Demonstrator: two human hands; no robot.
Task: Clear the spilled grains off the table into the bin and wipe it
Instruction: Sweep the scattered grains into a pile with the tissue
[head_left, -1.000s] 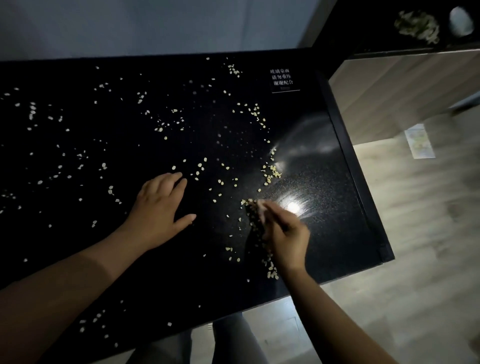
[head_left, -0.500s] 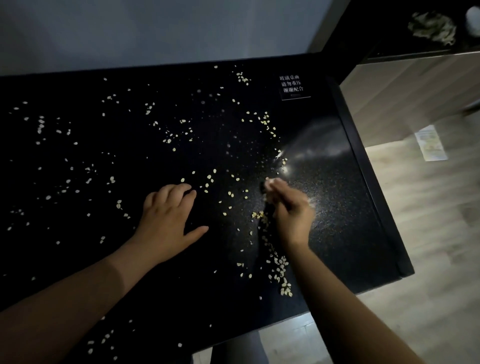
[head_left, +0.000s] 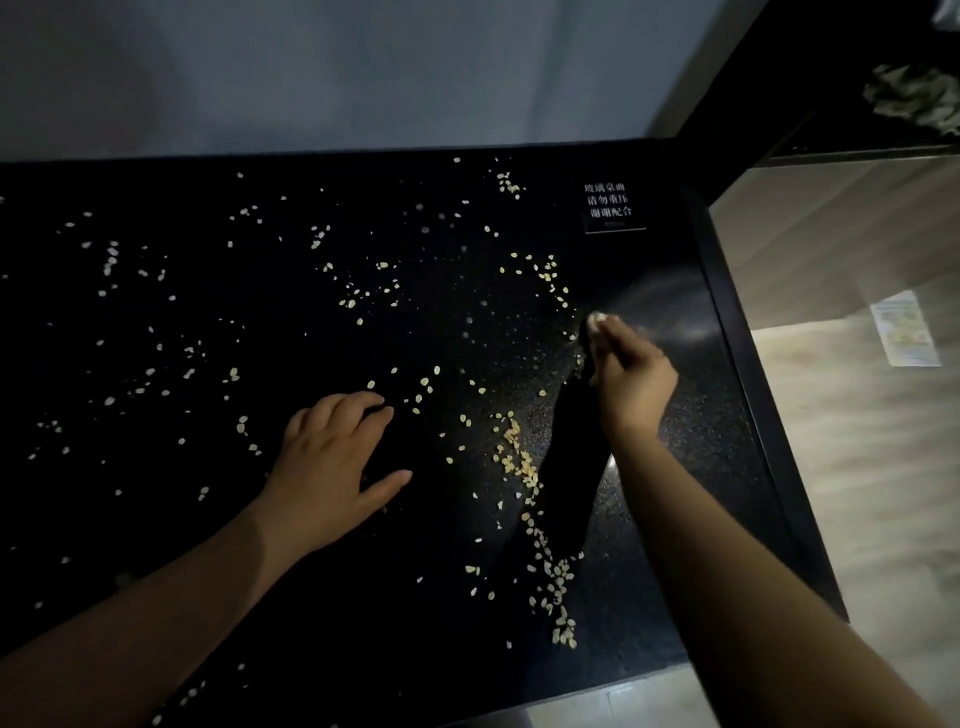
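Pale spilled grains (head_left: 353, 301) lie scattered over most of a glossy black table (head_left: 701, 441). A denser row of grains (head_left: 524, 467) runs from the table's middle right toward its near edge. My left hand (head_left: 332, 467) rests flat on the table with spread fingers, left of that row. My right hand (head_left: 628, 379) stands on its little-finger edge at the row's far end, fingers held together and pointing away from me. Its fingertips look pale in the light. I cannot tell if they hold anything. No bin is in view.
A small label with white characters (head_left: 608, 200) sits at the table's far right corner. Right of the table are a wooden cabinet side (head_left: 831, 234) and light wood floor (head_left: 883, 493) with a paper sheet (head_left: 904, 332). A grey wall stands behind.
My right hand has slid away from me along the table's right part, and the row of grains now trails behind it. My left hand has stayed flat in place.
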